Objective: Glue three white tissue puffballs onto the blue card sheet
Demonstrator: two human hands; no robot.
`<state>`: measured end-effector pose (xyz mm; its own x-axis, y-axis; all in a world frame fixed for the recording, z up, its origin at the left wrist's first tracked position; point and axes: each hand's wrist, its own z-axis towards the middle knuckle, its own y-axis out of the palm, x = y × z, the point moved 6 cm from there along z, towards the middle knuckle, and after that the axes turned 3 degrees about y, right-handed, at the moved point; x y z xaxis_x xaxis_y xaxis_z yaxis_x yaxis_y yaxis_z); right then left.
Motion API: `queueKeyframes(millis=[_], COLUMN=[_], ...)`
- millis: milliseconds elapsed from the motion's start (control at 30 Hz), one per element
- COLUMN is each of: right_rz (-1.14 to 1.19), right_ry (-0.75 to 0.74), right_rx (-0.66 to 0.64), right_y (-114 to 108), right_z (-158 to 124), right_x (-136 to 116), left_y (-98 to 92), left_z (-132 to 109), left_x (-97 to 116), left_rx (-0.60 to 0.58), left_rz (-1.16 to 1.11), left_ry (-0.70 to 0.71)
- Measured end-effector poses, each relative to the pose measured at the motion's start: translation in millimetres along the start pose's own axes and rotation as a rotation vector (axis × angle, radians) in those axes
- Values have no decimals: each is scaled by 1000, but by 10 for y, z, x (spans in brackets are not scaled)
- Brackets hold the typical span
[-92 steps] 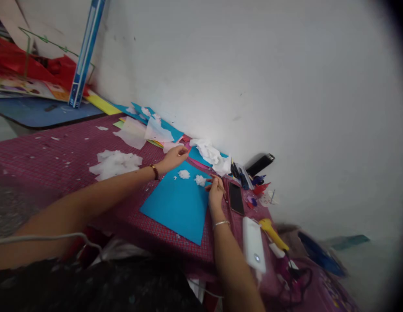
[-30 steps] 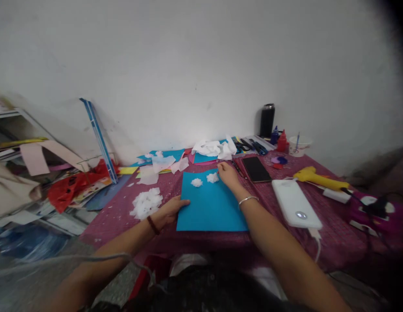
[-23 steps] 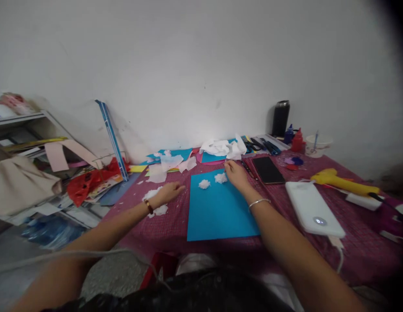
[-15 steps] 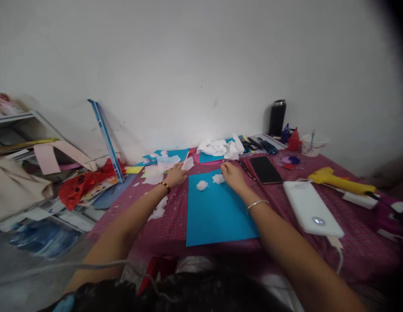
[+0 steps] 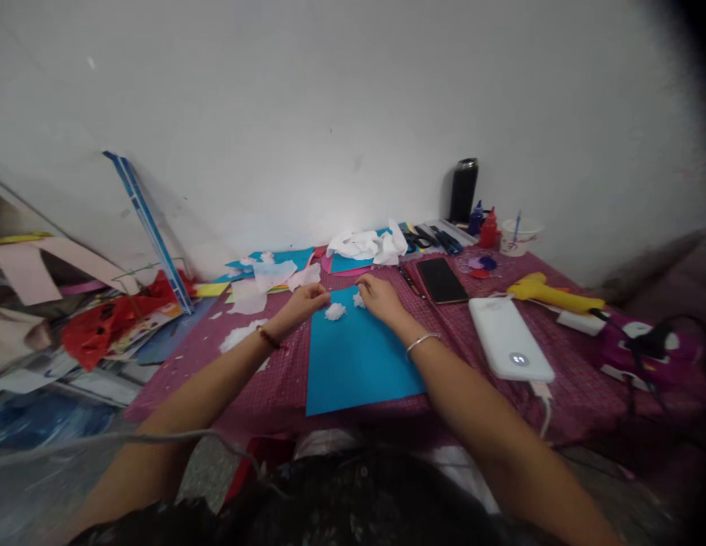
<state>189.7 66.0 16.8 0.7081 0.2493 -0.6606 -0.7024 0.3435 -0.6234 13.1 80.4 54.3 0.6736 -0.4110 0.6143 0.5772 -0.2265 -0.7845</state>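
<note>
A blue sheet of paper (image 5: 358, 364) lies at the middle of the table, with two small crumpled white tufts near its far edge. The left tuft (image 5: 335, 312) is in plain sight, while the right tuft (image 5: 358, 301) is partly covered by my right hand (image 5: 381, 297). That hand's fingers are pinched together at the sheet's far edge. My left hand (image 5: 303, 305) hovers by the sheet's far left corner with its fingertips drawn together. What either pinch holds, if anything, is too small to make out. Torn white tissue paper (image 5: 249, 297) lies left of my left hand.
Crumpled white tissue (image 5: 358, 244) and scissors (image 5: 416, 240) lie along the wall. To the right are a phone (image 5: 442, 280), a white power bank (image 5: 509, 337) with its cable and a yellow glue gun (image 5: 551, 294). A black flask (image 5: 463, 189) stands behind paint bottles (image 5: 489, 229).
My left hand has come off the torn tissue toward the blue sheet's corner, its fingers now drawn together. My right hand stays pinched by the right tuft. The view has swung slightly right.
</note>
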Motion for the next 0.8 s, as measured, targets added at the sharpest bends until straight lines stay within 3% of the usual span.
queueKeyframes(millis=[67,100,167,267,433,567,633,700,800], right_rz=[-38,-62,-136,-394,-646,-751,-758,-734,-629], right_ry=[-37,-59,-122,-328,-420,-364,-365,-375,-339], right_rx=[-37,-61,-124,-225,-354,-473,-532,-520,-390], right_y=[-2,-5,-7,8,-5,45,74,14,-307], right_z=[-36,-63,-139,-300,-408,-427,-515,-668,-1030], right_x=[-114,-178,-324,-614,-945,-1004,-1009,-1052,-1226], left_y=[280,458,706,860,865,745,691,645,545], left_z=[-291,-444,-700,-872,-879,-875,-892,-922,-967], left_x=[182,246,364,430,339,256,237,235,201], left_rx=[-136,-271,-433,-460,-308,-157,-143,-155,-113], left_rz=[-221,-537,-983,-1289,-1346,-1223,-1164,-1148,-1182], left_ry=[-4,-84,-254,-418,-499,-480,-442,-377,-250])
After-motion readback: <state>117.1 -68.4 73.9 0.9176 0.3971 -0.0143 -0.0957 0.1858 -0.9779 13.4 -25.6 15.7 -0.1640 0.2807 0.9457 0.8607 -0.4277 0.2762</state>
